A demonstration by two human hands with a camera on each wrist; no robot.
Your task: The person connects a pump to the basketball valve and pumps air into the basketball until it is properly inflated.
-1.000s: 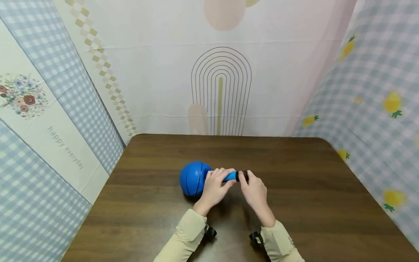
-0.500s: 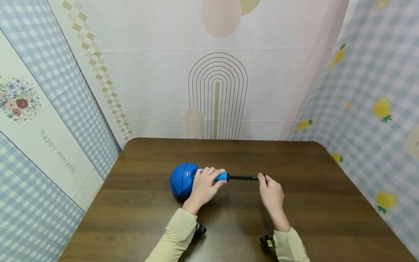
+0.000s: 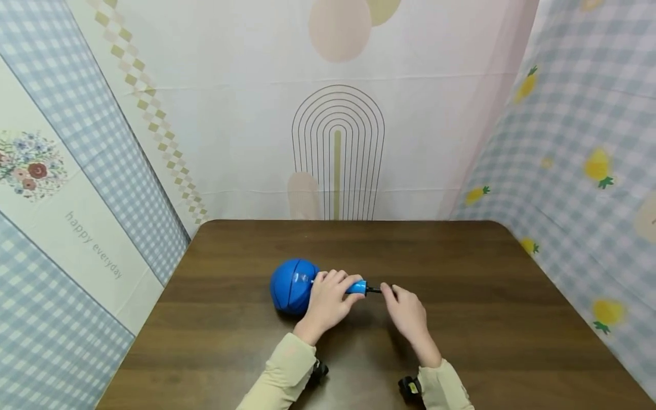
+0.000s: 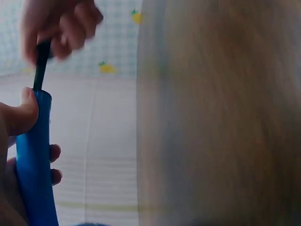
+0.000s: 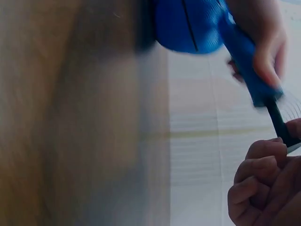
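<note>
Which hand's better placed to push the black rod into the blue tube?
Probably the right hand: it grips the outer end of the black rod, while the left hand holds the blue tube.

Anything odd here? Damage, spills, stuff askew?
One thing: the round blue ball with black seams looks slightly misshapen, seemingly sunken on the side facing the blue tubular hand pump, perhaps short of air. The left hand partly hides that side. No spill or breakage shows.
</note>
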